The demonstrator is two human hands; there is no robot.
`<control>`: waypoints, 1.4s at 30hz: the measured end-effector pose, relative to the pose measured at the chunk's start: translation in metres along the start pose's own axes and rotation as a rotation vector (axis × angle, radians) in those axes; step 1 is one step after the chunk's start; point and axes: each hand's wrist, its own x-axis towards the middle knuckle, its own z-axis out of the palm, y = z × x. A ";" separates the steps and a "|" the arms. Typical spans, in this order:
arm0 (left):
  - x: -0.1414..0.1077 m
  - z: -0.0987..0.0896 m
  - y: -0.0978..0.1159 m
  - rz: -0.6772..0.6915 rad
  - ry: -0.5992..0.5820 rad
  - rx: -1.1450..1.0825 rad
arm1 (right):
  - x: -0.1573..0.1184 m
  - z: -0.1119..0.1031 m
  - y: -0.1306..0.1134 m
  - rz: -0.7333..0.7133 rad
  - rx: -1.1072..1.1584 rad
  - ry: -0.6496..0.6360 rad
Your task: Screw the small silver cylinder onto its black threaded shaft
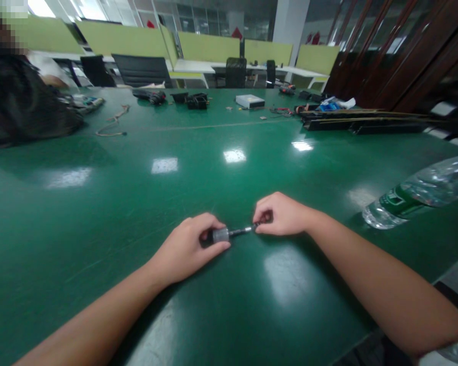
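My left hand [189, 246] rests on the green table [137, 203] and grips the thick grey and black end of a small pen-like tool [229, 234]. My right hand [280, 214] pinches the thin dark tip at the tool's other end. The tool lies almost flat on the table between the two hands. Its handle is mostly hidden under my left fingers.
A clear water bottle with a green label [420, 195] lies on its side at the right edge. Far back lie black tools [196, 100], a white box [250, 101], a cord [112, 124] and long dark rails [366, 122]. Another person's dark sleeve [19, 101] is at far left.
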 end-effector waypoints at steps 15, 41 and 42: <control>0.000 0.000 -0.001 -0.007 -0.002 0.013 | 0.009 0.027 -0.018 -0.116 -0.026 0.029; -0.001 0.002 -0.004 0.036 0.007 -0.016 | 0.010 0.037 -0.018 -0.246 -0.141 0.064; 0.000 0.002 -0.003 0.035 0.002 -0.011 | 0.010 0.037 -0.018 -0.246 -0.139 0.066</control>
